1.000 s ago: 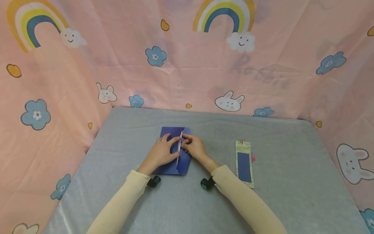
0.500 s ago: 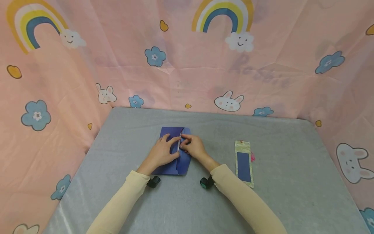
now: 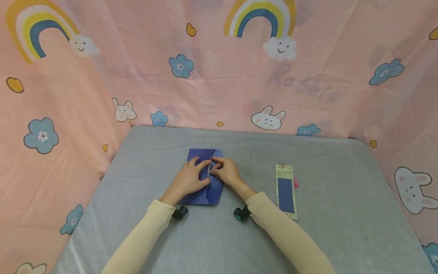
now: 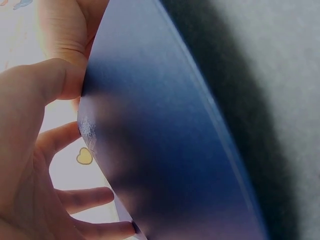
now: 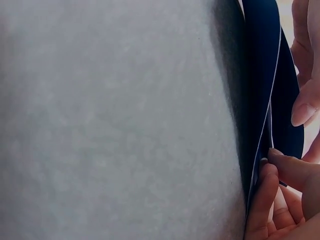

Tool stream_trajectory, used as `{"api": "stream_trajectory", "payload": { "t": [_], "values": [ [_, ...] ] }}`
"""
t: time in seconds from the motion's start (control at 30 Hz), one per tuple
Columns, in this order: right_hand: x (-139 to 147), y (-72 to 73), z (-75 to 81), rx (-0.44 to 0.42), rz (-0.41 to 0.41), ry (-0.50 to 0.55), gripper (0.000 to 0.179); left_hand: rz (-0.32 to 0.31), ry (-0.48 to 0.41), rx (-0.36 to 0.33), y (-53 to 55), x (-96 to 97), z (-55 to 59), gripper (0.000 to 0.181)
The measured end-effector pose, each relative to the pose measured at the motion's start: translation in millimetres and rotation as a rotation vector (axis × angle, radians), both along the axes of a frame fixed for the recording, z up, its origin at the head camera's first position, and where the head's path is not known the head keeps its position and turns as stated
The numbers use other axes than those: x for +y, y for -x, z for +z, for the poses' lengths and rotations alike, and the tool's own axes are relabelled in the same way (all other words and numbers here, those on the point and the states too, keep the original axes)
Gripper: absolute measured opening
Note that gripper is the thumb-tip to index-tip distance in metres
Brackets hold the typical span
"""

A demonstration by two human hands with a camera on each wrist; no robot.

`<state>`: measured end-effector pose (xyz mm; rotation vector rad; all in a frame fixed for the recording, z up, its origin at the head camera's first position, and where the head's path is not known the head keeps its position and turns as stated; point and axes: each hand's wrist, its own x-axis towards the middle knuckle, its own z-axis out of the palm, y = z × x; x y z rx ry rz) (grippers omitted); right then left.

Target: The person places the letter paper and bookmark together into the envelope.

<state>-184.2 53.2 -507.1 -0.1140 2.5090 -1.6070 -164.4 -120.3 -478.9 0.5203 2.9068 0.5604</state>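
A dark blue envelope (image 3: pixel 195 198) lies on the table with its flap folded out to the right. Only a thin white edge of a card (image 3: pixel 209 170) shows in its opening; the rest is hidden inside. My left hand (image 3: pixel 189 179) rests on the envelope's body, fingers spread, thumb and fingertips close to the opening. In the left wrist view, its fingertips touch the blue surface (image 4: pixel 170 125). At the opening, my right hand (image 3: pixel 228 172) pinches the card's edge between thumb and index finger. The right wrist view shows that thumb (image 5: pixel 285 165) beside the envelope's gap.
To the right lies a pale green patterned strip (image 3: pixel 289 172) with a dark blue panel and a small pink tassel (image 3: pixel 296 183) at its side. Grey cloth (image 3: pixel 335 213) covers the table. A pink printed curtain (image 3: pixel 212 99) stands behind and at both sides.
The card has slid left into the envelope, so its white edge has become much narrower. My right hand has shifted slightly left with it; my left hand has stayed in place.
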Motion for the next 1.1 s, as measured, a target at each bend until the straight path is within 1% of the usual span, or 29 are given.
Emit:
{"api": "stream_trajectory", "payload": {
  "t": [0.3,0.53,0.63,0.83,1.1],
  "values": [
    [-1.0,1.6,1.6,-0.013,-0.003,-0.014,0.052,-0.011,-0.003,0.01,1.1,-0.4,-1.4,0.062],
    [-0.3,1.6,1.5,-0.003,0.002,-0.016,0.052,-0.013,0.006,0.007,0.6,0.2,-0.5,0.063],
    [1.2,1.6,0.4,-0.002,0.003,-0.001,0.053,-0.013,0.01,0.009,0.2,1.1,-0.4,0.063],
    [7.2,2.8,-1.8,-0.046,0.004,0.064,0.056,-0.011,0.026,0.024,0.1,3.8,-1.0,0.063],
    [15.8,0.2,1.9,-0.078,0.023,0.108,0.057,0.012,0.033,0.006,-0.7,5.2,-0.7,0.062]
  ]
}}
